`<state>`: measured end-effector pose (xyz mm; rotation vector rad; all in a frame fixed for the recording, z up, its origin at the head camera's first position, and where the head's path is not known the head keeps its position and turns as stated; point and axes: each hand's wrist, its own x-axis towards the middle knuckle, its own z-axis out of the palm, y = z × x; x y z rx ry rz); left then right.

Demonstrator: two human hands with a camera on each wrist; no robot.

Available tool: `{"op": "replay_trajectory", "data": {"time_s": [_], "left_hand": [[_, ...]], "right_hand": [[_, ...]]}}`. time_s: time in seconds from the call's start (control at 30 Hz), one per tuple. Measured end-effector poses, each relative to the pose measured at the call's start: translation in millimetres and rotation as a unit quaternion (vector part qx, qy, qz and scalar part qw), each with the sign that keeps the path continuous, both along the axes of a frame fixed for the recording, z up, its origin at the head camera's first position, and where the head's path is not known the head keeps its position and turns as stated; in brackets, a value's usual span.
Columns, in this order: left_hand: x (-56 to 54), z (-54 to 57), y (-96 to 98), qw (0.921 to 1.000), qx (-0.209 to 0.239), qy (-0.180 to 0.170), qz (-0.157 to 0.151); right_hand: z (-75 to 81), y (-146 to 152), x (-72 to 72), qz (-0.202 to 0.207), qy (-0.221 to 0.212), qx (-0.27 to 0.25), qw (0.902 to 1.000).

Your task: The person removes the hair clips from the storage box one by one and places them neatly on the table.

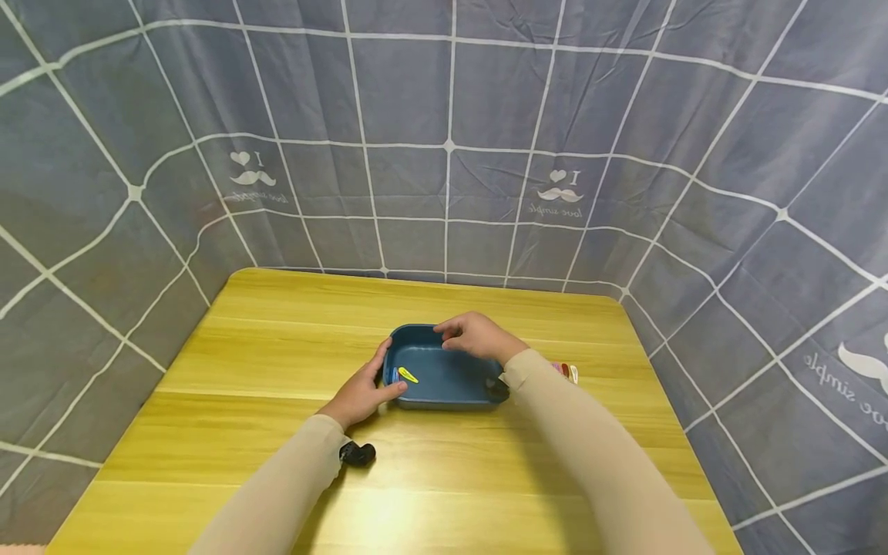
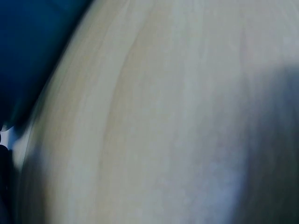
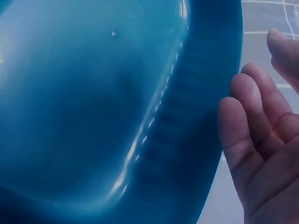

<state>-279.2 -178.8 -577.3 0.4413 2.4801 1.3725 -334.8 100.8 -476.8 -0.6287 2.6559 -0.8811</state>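
Observation:
A dark blue plastic box (image 1: pixel 447 378), open at the top, stands on the wooden table. My left hand (image 1: pixel 364 391) holds its left end, with the thumb at the front left corner and the fingers along the left side. Inside, near that corner, lie a yellow hair clip (image 1: pixel 408 375) and a small blue piece (image 1: pixel 396 375), partly covered by the rim and hand. My right hand (image 1: pixel 477 337) hovers over the back right part of the box. In the right wrist view its bent fingers (image 3: pixel 233 123) hold nothing visible.
Small red and white pieces (image 1: pixel 569 371) lie on the table (image 1: pixel 291 447) right of the box, partly hidden by the right sleeve. A black device (image 1: pixel 358 454) sits at the left wrist. Grey curtains with white lines (image 1: pixel 416 185) surround the table. The left wrist view is blurred.

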Motion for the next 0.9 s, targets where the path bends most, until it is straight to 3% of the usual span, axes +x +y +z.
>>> {"op": "replay_trajectory", "data": {"time_s": [0.13,0.57,0.9], "left_hand": [[-1.3,1.5,-0.1,1.0,-0.002,0.001,0.0],[-1.6,7.2,1.2,0.9999,-0.012,0.001,0.002],[-0.6,1.9,0.0,1.0,-0.006,0.002,-0.001]], "right_hand": [[0.5,-11,-3.5,0.014,-0.016,0.008,0.9997],[-10.1,-41,-13.2,0.068,-0.008,0.064,0.9956],[-24.7,-57,-17.8,0.094,-0.019,0.096,0.9907]]}}
